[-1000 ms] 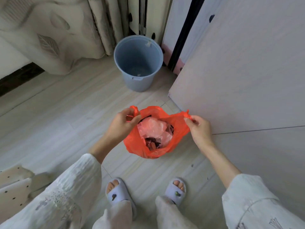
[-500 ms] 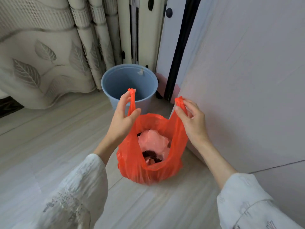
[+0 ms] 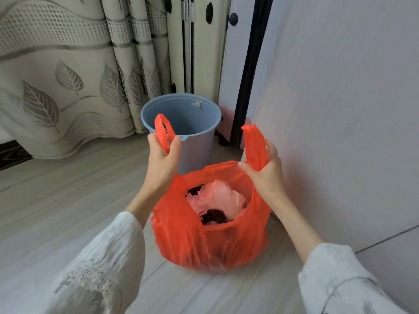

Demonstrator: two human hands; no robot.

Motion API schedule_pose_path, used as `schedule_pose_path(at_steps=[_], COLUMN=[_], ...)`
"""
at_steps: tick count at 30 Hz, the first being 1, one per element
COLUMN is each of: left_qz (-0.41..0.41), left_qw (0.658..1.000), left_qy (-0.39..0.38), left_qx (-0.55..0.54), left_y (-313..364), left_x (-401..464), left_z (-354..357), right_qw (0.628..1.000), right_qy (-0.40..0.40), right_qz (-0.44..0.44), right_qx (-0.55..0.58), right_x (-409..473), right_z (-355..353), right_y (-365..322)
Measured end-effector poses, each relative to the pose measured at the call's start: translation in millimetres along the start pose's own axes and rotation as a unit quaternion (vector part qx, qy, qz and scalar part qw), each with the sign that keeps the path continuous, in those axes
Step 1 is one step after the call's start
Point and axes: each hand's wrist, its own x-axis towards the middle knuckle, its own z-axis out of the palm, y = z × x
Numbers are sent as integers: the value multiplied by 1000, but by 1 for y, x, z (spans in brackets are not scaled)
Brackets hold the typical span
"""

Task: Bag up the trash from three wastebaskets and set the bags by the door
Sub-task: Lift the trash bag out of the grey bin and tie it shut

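The bag (image 3: 210,241) is an orange plastic carrier bag standing on the floor (image 3: 68,200), near the centre of the view, just beside the white panel (image 3: 340,132) on the right. Its mouth is open. Inside lie crumpled pink plastic (image 3: 217,198) and some dark scraps (image 3: 214,217); what the scraps are cannot be told.

The bag has 2 handle loops, both pulled upward and apart.

- Left hand (image 3: 162,159): fingers and thumb curled round the left handle (image 3: 162,130), gripping it below its top. The loop stands up above the fist.
- Right hand (image 3: 267,171): thumb and fingers closed on the right handle (image 3: 254,143), which rises above the hand and folds over at its tip.

Both forearms reach in from the bottom of the view, in loose white sleeves (image 3: 102,268) with a faint grey pattern.

The bin (image 3: 195,146) is a blue-grey round bucket standing upright on the floor behind the bag, partly hidden by the left hand and the left handle. A small pale scrap (image 3: 197,103) sticks to its inner wall near the rim. The visible part of its interior shows no liner.

Behind the bin hangs a beige curtain (image 3: 56,75) with a grey leaf print, reaching down to the floor. To the right of the curtain stands a pale frame with a dark vertical strip (image 3: 247,87). The floor is light wood-grain boards.
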Motion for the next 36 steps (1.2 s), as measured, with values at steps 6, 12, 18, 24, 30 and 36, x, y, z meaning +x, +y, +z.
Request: schedule_pose_path(at_steps=[6, 12, 18, 24, 30, 36], left_qz=[52, 141, -46, -94, -145, -130], left_qw=[998, 978, 992, 993, 982, 991], left_qy=[-21, -133, -33, 33, 13, -35], left_qx=[1, 79, 112, -63, -118, 29], left_y=[3, -33, -53, -42, -40, -56], left_x=[-4, -9, -12, -10, -13, -16], left_z=[-8, -32, -36, -17, 1, -12], right_qw=[967, 995, 943, 935, 915, 953], right_qy=[-60, -24, -77, -26, -68, -40], right_qz=[-26, 58, 140, 165, 260, 202], right_qx=[-246, 80, 293, 312, 302, 222], right_x=[7, 5, -6, -2, 4, -2], right_z=[-19, -23, -18, -13, -14, -11], right_y=[11, 11, -7, 2, 17, 31])
